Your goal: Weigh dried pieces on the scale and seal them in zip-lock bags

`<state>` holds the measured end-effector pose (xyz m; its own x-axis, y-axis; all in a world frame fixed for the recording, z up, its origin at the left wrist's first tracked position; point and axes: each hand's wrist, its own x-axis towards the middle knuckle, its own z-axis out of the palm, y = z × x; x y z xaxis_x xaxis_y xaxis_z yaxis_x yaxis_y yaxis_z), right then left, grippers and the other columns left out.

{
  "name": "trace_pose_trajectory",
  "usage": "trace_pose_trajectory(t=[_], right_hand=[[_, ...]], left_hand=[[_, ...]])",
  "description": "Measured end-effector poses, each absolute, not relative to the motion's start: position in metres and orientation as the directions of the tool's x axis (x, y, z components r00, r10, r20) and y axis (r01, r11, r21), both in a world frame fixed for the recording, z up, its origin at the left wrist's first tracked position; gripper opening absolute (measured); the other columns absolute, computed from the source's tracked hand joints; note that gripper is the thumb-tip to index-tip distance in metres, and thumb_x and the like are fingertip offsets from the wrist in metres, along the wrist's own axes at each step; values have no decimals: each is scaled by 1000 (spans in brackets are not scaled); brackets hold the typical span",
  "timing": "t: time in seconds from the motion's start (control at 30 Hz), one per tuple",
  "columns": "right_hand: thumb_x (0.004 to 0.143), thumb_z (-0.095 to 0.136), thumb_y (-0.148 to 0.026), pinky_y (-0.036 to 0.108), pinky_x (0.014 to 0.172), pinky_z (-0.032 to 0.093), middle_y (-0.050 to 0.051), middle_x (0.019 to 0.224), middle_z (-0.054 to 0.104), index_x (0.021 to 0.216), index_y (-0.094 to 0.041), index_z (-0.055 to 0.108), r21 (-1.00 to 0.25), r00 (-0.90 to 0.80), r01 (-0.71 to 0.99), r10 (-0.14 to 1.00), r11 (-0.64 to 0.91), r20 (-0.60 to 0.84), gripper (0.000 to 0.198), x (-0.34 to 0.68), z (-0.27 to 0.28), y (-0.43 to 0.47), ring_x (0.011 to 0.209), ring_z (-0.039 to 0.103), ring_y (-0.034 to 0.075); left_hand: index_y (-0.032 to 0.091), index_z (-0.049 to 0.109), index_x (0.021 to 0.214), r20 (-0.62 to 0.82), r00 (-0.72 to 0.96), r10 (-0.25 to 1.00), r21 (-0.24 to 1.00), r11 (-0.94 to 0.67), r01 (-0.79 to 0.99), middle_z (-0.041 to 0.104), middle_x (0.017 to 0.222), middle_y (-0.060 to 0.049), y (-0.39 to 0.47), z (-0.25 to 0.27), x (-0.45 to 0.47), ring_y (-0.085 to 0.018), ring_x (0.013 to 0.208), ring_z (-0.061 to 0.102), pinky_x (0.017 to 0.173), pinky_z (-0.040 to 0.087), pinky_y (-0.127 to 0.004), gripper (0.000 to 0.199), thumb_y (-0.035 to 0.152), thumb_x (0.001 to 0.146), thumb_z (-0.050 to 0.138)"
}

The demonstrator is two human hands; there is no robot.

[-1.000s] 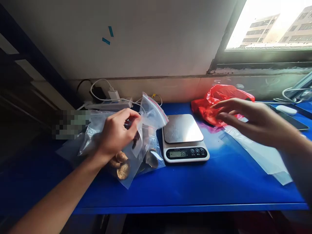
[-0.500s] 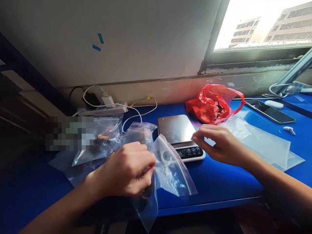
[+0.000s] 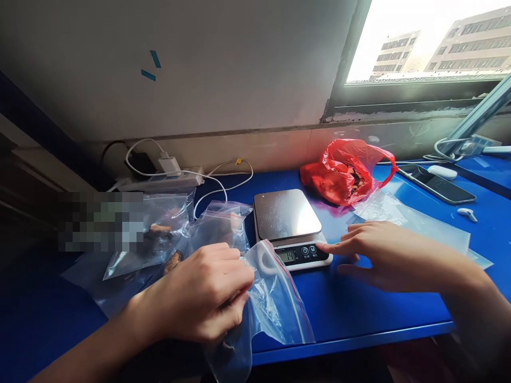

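My left hand (image 3: 203,292) is closed on a clear zip-lock bag (image 3: 275,298) with a red line along its seal. The bag hangs over the table's front edge, and a dark shape shows faintly below my hand. My right hand (image 3: 383,255) holds nothing; its index finger reaches out to the button panel of a kitchen scale (image 3: 287,213), at the rightmost button. On the scale's lit display the reading looks like 1.4. Its steel plate carries only a tiny speck. Left of the scale lie more clear zip-lock bags (image 3: 215,223), some with brown dried pieces inside.
A red plastic bag (image 3: 331,173) with brown pieces stands behind the scale. Flat clear bags (image 3: 435,229), a phone (image 3: 437,183), an earbud (image 3: 467,214) and its white case (image 3: 442,172) lie at right. A power strip (image 3: 159,181) with white cables runs along the wall.
My right hand has come down from beside the scale's plate, and its index finger now stretches to the buttons. My left hand keeps the bag, nearly in place. The view has shifted slightly.
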<state>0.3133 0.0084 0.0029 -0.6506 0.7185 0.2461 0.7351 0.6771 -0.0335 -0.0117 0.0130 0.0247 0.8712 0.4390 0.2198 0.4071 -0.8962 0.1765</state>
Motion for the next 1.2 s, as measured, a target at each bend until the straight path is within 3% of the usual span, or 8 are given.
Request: trace_pose_trajectory(t=[0.13,0.23,0.33,0.43,0.57,0.77,1.07,1.2], right_hand=[[82,64,-29,30,52,26,-1,60,61,109,-29,68,178,-625,775,777,606,80,27,295,2,2,54,57,20],[87,57,-32,31,53,29,2,62,62,102,-28,71,133,-579,814,809,566,97,21,286,2,0,57,59,23],[95,46,-37,30,53,35,4,69,67,102,-26,72,-187,-525,812,832,552,177,30,276,9,-4,60,61,20],[99,38,-36,24,55,41,5,87,71,103,-23,72,-598,-537,613,827,517,166,36,263,18,-8,67,62,14],[97,44,-32,20,61,44,4,92,69,97,-20,70,-817,-601,458,799,351,6,30,246,19,-10,72,60,12],[93,50,-35,19,53,33,-1,68,54,87,-16,63,-846,-599,473,794,245,-104,24,237,8,-9,61,43,9],[87,57,-29,18,47,26,-5,60,49,84,-15,59,-839,-607,491,782,233,-138,15,231,-1,-13,52,37,6],[90,52,-28,19,49,27,-4,60,48,78,-15,57,-865,-623,424,779,268,-64,18,232,-3,-12,54,37,7]], left_hand=[[18,50,67,203,872,446,171,-893,417,51,61,1,13,22,-10,-15,57,42,55,30,-31,14,9,78,48],[18,48,66,212,864,456,158,-889,430,51,60,0,14,22,-9,-15,57,42,56,30,-30,14,9,77,47],[18,47,65,242,850,468,150,-883,444,52,60,1,13,22,-9,-14,57,42,54,29,-30,14,10,77,47],[18,45,65,244,856,456,154,-889,430,51,61,1,11,22,-8,-14,57,42,54,28,-30,14,10,76,47],[18,43,64,253,874,415,138,-910,392,50,60,2,8,21,-6,-14,56,40,54,28,-31,16,9,77,45],[17,49,66,289,888,359,102,-933,344,49,59,2,6,17,0,-14,55,40,55,29,-31,19,9,83,46],[16,51,63,323,895,309,56,-950,308,51,59,1,6,12,1,-14,55,41,54,32,-32,25,9,86,46],[15,61,86,389,873,295,104,-955,277,62,68,-2,7,11,1,-16,59,50,58,40,-32,18,17,94,44]])
